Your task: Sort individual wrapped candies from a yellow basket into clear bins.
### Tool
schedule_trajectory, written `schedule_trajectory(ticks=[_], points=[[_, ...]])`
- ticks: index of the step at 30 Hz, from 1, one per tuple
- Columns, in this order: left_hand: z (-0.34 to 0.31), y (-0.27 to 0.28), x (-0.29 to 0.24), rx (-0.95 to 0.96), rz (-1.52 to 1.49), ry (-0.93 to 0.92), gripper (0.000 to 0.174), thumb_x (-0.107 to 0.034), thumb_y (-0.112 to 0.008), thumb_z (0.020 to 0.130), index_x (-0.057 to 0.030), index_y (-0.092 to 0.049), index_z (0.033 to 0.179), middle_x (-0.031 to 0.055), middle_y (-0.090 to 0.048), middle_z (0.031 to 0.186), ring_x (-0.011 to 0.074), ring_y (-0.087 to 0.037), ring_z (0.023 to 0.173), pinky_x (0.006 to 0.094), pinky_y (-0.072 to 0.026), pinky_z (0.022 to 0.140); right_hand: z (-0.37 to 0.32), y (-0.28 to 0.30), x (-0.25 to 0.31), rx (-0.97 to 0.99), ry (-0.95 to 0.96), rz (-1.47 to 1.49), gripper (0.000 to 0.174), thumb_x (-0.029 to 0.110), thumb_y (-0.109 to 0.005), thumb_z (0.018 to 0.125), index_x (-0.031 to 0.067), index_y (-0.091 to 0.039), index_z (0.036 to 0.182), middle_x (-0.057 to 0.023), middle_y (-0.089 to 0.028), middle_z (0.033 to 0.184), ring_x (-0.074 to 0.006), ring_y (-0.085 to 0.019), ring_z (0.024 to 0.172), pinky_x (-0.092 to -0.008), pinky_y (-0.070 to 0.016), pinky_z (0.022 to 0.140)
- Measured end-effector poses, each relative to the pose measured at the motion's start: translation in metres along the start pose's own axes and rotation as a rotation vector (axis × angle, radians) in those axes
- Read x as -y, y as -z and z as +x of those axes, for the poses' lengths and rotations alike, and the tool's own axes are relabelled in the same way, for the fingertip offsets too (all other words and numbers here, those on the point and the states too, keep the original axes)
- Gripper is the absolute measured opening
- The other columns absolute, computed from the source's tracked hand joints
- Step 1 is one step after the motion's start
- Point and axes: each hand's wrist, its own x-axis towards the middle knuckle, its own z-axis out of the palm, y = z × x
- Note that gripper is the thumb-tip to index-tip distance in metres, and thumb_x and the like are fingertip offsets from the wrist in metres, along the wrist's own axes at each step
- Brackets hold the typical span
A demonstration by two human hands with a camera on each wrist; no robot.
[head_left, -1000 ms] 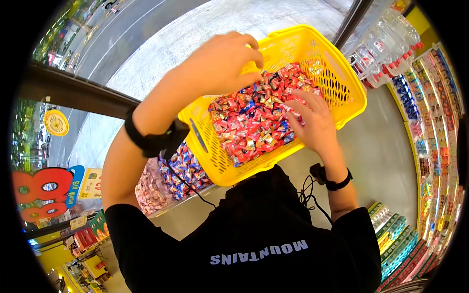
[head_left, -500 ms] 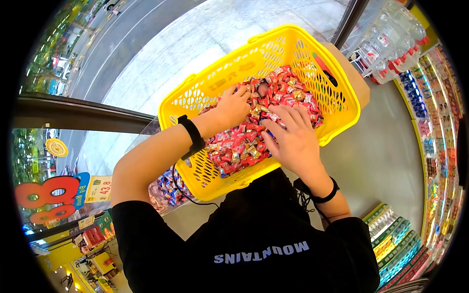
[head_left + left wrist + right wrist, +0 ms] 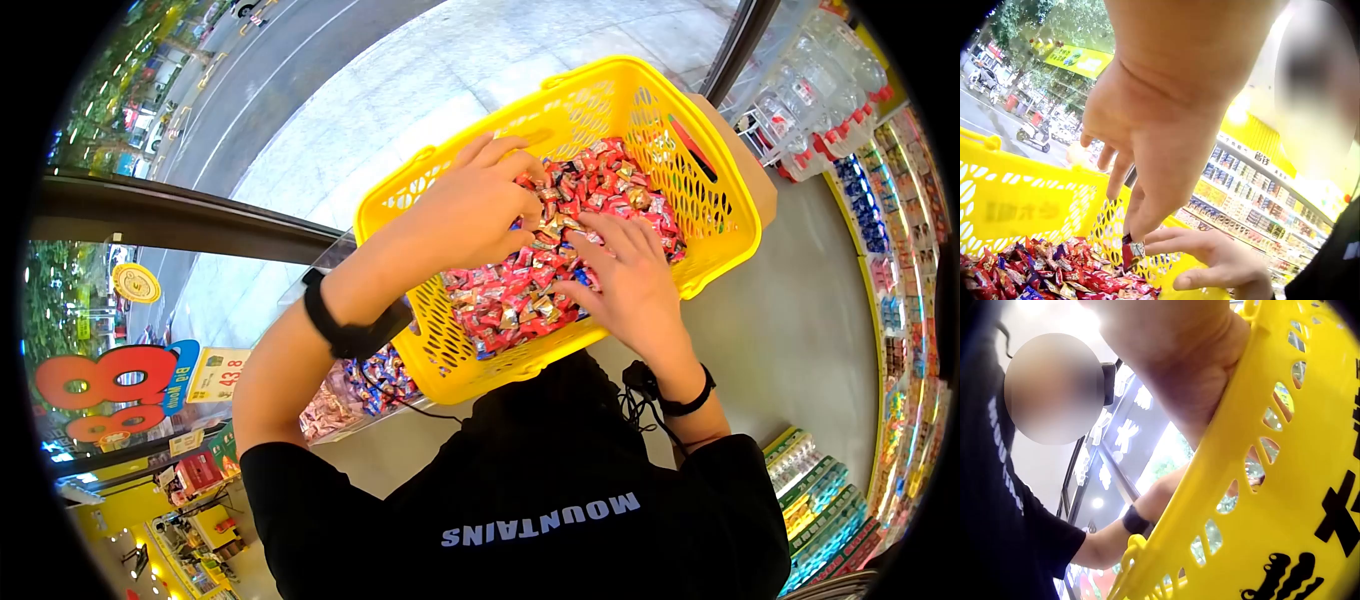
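Many small wrapped candies (image 3: 505,300), mostly red with some gold and blue, fill the bottom of a yellow plastic basket (image 3: 465,378). Above them is the left hand (image 3: 470,215), fingers bent downward; in the left wrist view this hand (image 3: 1154,144) pinches one dark red wrapped candy (image 3: 1129,253) between thumb and finger. Over the basket's near side, the right hand (image 3: 635,290) reaches in with fingers spread low over the candies. Its fingers (image 3: 1166,240) appear just beside the pinched candy. In the right wrist view the basket wall hides the right hand's (image 3: 1179,362) fingertips.
Left of the basket, a clear bin holds more candies (image 3: 380,385). A cardboard box (image 3: 750,175) shows behind the basket's right end. Water bottles (image 3: 800,105) and long stocked shelves (image 3: 870,215) stand at the right. Window frame bars (image 3: 180,220) cross the left.
The left hand moved down into the candies, then rose again and now pinches one. The right hand shifted slightly within the basket, its fingers staying spread. The head view also shifted a little.
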Motion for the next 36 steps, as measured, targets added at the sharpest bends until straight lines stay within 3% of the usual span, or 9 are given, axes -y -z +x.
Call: schedule_trajectory(ticks=[5, 9, 17, 21, 26, 30, 33, 36], points=[[-0.057, 0.028, -0.04, -0.136, -0.059, 0.033, 0.014, -0.022, -0.086, 0.085, -0.0128, -0.075, 0.089, 0.0074, -0.063, 0.139, 0.0414, -0.045, 0.148, 0.0575, -0.0358, 0.124, 0.01, -0.003, 0.028, -0.04, 0.144, 0.224, 0.039, 0.028, -0.089, 0.081, 0.0069, -0.077, 0.112, -0.0123, -0.066, 0.134, -0.0349, -0.062, 0.126, -0.0528, -0.0468, 0.11], [-0.111, 0.025, -0.056, -0.241, -0.085, 0.143, 0.014, -0.017, -0.086, 0.081, -0.0138, -0.075, 0.089, 0.0065, -0.062, 0.138, 0.0391, -0.047, 0.146, 0.0624, -0.0337, 0.126, 0.009, -0.014, 0.06, -0.033, 0.223, 0.329, 0.027, 0.018, -0.089, 0.08, 0.0073, -0.078, 0.102, -0.011, -0.067, 0.132, -0.0339, -0.062, 0.125, -0.053, -0.0473, 0.11], [-0.208, -0.025, -0.091, -0.423, -0.04, 0.407, 0.018, -0.022, -0.087, 0.083, -0.0154, -0.075, 0.094, 0.0042, -0.062, 0.143, 0.0368, -0.047, 0.147, 0.0648, -0.0285, 0.127, 0.009, -0.044, 0.118, 0.08, 0.353, 0.264, 0.015, 0.011, -0.083, 0.078, 0.0059, -0.076, 0.09, -0.007, -0.068, 0.131, -0.0304, -0.061, 0.129, -0.0536, -0.0456, 0.114], [-0.235, -0.044, -0.097, -0.55, -0.122, 0.453, 0.026, -0.026, -0.093, 0.077, -0.0171, -0.08, 0.097, 0.006, -0.063, 0.142, 0.0387, -0.048, 0.145, 0.0675, -0.0278, 0.127, 0.011, -0.051, 0.143, 0.17, 0.422, 0.255, 0.012, 0.01, -0.081, 0.08, 0.0052, -0.075, 0.09, -0.0087, -0.068, 0.13, -0.0318, -0.062, 0.13, -0.0532, -0.0463, 0.113], [-0.263, -0.069, -0.093, -0.746, -0.142, 0.52, 0.028, -0.029, -0.094, 0.073, -0.021, -0.086, 0.099, 0.0029, -0.071, 0.127, 0.035, -0.054, 0.14, 0.0644, -0.0289, 0.126, 0.012, -0.063, 0.162, 0.232, 0.455, 0.277, 0.023, 0.014, -0.086, 0.082, 0.0052, -0.077, 0.102, -0.0132, -0.066, 0.132, -0.0374, -0.062, 0.129, -0.0531, -0.0485, 0.111], [-0.298, -0.086, -0.078, -0.88, -0.065, 0.667, 0.022, -0.026, -0.092, 0.077, -0.0175, -0.085, 0.096, 0.0022, -0.071, 0.125, 0.0346, -0.055, 0.137, 0.0611, -0.0324, 0.124, 0.013, -0.071, 0.169, 0.237, 0.45, 0.215, 0.029, 0.011, -0.086, 0.083, 0.0063, -0.076, 0.11, -0.0143, -0.065, 0.134, -0.0377, -0.061, 0.129, -0.0533, -0.0487, 0.111], [-0.326, -0.118, -0.055, -0.723, -0.004, 0.892, 0.018, -0.025, -0.09, 0.08, -0.0138, -0.082, 0.092, 0.0026, -0.071, 0.124, 0.0359, -0.055, 0.136, 0.0585, -0.0347, 0.122, 0.013, -0.083, 0.166, 0.216, 0.448, 0.189, 0.03, 0.008, -0.084, 0.083, 0.007, -0.075, 0.112, -0.0146, -0.065, 0.134, -0.0378, -0.061, 0.129, -0.0529, -0.049, 0.111], [-0.33, -0.155, -0.041, -0.648, 0.052, 1.011, 0.031, -0.027, -0.087, 0.086, -0.0143, -0.077, 0.113, 0.011, -0.064, 0.139, 0.0391, -0.051, 0.139, 0.0579, -0.036, 0.12, 0.013, -0.085, 0.168, 0.196, 0.441, 0.178, 0.029, 0.005, -0.082, 0.083, 0.0066, -0.075, 0.111, -0.0144, -0.066, 0.133, -0.0382, -0.063, 0.126, -0.0518, -0.05, 0.109]])
